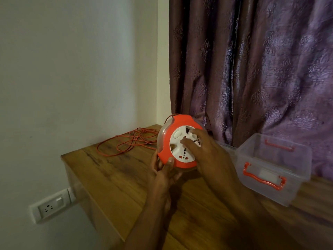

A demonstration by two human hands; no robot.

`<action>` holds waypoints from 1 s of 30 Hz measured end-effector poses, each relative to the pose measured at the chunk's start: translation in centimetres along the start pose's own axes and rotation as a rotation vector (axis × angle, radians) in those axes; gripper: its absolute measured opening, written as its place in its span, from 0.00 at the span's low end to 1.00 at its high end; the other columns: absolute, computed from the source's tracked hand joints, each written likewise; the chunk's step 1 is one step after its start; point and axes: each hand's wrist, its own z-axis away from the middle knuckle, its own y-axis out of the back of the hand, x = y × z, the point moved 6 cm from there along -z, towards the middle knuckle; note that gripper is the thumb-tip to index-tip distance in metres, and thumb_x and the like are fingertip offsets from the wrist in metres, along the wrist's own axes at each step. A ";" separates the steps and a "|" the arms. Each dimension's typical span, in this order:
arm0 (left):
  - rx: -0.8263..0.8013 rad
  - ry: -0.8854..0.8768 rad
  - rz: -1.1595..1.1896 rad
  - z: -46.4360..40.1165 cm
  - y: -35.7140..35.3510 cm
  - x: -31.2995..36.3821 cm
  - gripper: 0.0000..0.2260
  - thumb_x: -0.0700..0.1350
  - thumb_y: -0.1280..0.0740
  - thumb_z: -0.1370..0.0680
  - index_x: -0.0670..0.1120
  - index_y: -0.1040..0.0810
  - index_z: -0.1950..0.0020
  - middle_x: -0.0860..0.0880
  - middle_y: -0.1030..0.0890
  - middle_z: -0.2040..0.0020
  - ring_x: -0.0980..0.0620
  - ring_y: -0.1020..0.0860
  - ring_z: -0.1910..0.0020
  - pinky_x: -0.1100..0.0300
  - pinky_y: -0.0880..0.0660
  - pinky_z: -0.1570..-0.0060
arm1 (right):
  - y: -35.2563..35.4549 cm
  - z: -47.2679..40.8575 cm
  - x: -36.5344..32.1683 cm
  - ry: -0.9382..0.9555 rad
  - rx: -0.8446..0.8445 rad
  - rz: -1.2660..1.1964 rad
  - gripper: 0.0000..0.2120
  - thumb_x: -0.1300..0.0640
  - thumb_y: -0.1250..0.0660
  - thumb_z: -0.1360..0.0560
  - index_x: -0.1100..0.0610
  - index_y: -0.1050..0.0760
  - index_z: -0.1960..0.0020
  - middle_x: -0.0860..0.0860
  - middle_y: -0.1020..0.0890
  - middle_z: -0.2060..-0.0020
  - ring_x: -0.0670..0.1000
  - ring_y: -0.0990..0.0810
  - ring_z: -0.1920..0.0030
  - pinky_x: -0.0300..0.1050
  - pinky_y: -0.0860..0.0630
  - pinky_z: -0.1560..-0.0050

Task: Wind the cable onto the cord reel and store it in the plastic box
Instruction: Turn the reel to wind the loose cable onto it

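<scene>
A round cord reel (177, 134), orange with a white socket face, is held upright above the wooden table (115, 177). My left hand (163, 175) grips its lower rim from below, thumb on the orange edge. My right hand (207, 150) lies on the white face with fingers hooked into its recesses. The thin orange cable (129, 143) lies in loose loops on the far left of the table and runs up to the top of the reel. The clear plastic box (272, 170) with orange handles stands open at the right, without a lid.
A purple patterned curtain (252, 69) hangs right behind the table and box. A white wall is on the left, with a wall socket and switch (52, 206) below the table's left edge.
</scene>
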 end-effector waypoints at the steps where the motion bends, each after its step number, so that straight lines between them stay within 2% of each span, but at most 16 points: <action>1: 0.004 -0.002 -0.005 0.0 0.0 0.0 0.26 0.51 0.26 0.32 0.61 0.26 0.35 0.52 0.16 0.41 0.46 0.17 0.44 0.50 0.17 0.54 | -0.3 0.1 -0.1 0.040 -0.029 -0.001 0.25 0.53 0.35 0.25 0.44 0.37 0.30 0.52 0.40 0.27 0.58 0.35 0.31 0.55 0.28 0.38; 5: 0.000 -0.009 -0.025 0.1 0.0 0.1 0.26 0.51 0.26 0.31 0.60 0.26 0.34 0.53 0.16 0.43 0.48 0.16 0.46 0.53 0.17 0.56 | -1.1 0.2 -0.1 0.075 -0.097 0.083 0.27 0.49 0.38 0.23 0.36 0.46 0.29 0.49 0.50 0.24 0.56 0.44 0.27 0.54 0.34 0.32; 8: -0.016 0.000 -0.027 0.1 -0.1 0.1 0.26 0.53 0.25 0.33 0.61 0.25 0.36 0.53 0.16 0.43 0.48 0.16 0.46 0.54 0.17 0.56 | -1.2 0.2 0.2 0.063 -0.110 0.103 0.28 0.48 0.38 0.23 0.36 0.48 0.29 0.49 0.50 0.24 0.56 0.44 0.27 0.55 0.34 0.32; 13: -0.027 0.016 -0.015 0.1 -0.1 0.0 0.27 0.52 0.24 0.34 0.61 0.25 0.36 0.53 0.15 0.44 0.48 0.16 0.46 0.53 0.18 0.57 | -1.1 0.2 0.5 -0.014 -0.085 -0.006 0.27 0.46 0.38 0.23 0.36 0.48 0.29 0.50 0.45 0.25 0.57 0.38 0.29 0.56 0.30 0.35; 16: -0.028 0.026 -0.005 0.2 -0.3 -0.2 0.29 0.51 0.24 0.34 0.59 0.26 0.34 0.51 0.16 0.42 0.46 0.17 0.44 0.51 0.17 0.56 | -1.2 0.1 0.9 -0.038 -0.062 0.055 0.28 0.47 0.39 0.23 0.36 0.47 0.28 0.53 0.43 0.26 0.58 0.33 0.31 0.55 0.27 0.38; 19: -0.041 0.018 -0.003 0.2 -0.4 -0.1 0.26 0.51 0.24 0.34 0.60 0.25 0.37 0.51 0.16 0.42 0.47 0.16 0.45 0.52 0.18 0.56 | -0.8 0.0 1.1 -0.075 0.009 0.047 0.28 0.47 0.38 0.24 0.37 0.45 0.28 0.56 0.36 0.31 0.58 0.25 0.40 0.53 0.22 0.48; 22: -0.069 -0.005 -0.022 0.3 -0.5 0.0 0.22 0.50 0.25 0.32 0.61 0.23 0.39 0.52 0.16 0.43 0.47 0.17 0.44 0.53 0.18 0.56 | -0.8 0.1 1.2 -0.101 0.047 0.037 0.29 0.43 0.39 0.24 0.36 0.48 0.28 0.54 0.31 0.37 0.55 0.22 0.47 0.49 0.21 0.56; 27: -0.088 -0.024 -0.043 0.4 -0.8 0.2 0.22 0.50 0.26 0.31 0.59 0.23 0.37 0.51 0.16 0.42 0.47 0.17 0.43 0.53 0.18 0.53 | -0.5 0.5 1.6 -0.236 0.139 -0.122 0.31 0.32 0.42 0.29 0.38 0.43 0.29 0.51 0.23 0.40 0.55 0.22 0.45 0.53 0.22 0.51; 30: -0.073 -0.023 -0.053 0.4 -0.7 0.2 0.26 0.50 0.26 0.31 0.57 0.26 0.33 0.51 0.16 0.41 0.46 0.17 0.43 0.51 0.18 0.51 | -0.1 0.4 1.7 -0.318 0.162 -0.162 0.29 0.33 0.41 0.29 0.41 0.37 0.30 0.51 0.18 0.48 0.55 0.20 0.48 0.51 0.22 0.51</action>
